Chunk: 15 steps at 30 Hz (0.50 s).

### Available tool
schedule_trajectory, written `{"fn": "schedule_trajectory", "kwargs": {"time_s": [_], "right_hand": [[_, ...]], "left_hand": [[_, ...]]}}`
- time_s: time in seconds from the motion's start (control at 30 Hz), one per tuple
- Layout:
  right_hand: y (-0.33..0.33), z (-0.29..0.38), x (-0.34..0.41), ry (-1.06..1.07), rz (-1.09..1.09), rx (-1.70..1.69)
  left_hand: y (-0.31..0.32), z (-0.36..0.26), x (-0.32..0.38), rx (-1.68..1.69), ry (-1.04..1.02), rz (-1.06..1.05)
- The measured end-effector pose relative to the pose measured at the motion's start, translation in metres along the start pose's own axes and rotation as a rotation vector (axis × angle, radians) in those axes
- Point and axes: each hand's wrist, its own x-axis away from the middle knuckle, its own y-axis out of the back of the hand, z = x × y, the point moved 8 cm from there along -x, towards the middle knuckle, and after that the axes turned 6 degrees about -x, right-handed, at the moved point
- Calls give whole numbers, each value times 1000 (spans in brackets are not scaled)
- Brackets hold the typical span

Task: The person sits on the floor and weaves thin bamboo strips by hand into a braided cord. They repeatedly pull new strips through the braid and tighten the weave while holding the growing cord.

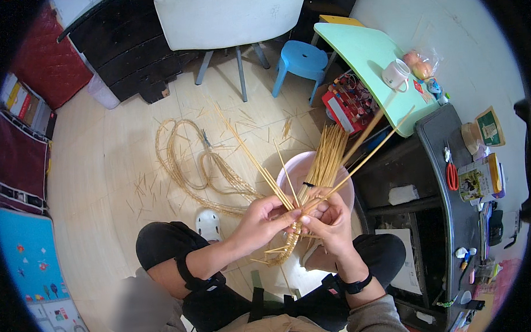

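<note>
Between my two hands is the working end of a plaited straw braid (290,244), which hangs below them and curls to the left with loose stalk ends sticking out. My left hand (267,218) pinches several straw stalks (254,164) that fan up and to the left. Thumb and fingers of my right hand (331,223) grip the braid's end and more stalks (374,147) pointing up and right. Just behind the hands, a tied straw bundle (329,157) leans in a pale pink bucket (287,165). The crossing of the stalks is partly hidden by my fingers.
A long coil of finished braid (182,173) lies on the tiled floor among scattered straw offcuts (148,187). A blue stool (303,59), a green table (362,48) with a mug (396,73), and a black shelf unit (432,160) with red-handled scissors (452,175) stand around.
</note>
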Motion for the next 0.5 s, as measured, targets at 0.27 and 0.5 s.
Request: {"fn": "schedule_trajectory", "kwargs": {"time_s": [0.27, 0.5], "right_hand": [[6, -4, 5, -71, -116, 11], [15, -1, 3, -254, -89, 147]], "left_hand": [[6, 2, 0, 51, 98, -31], [6, -3, -4, -152, -50, -62]]}}
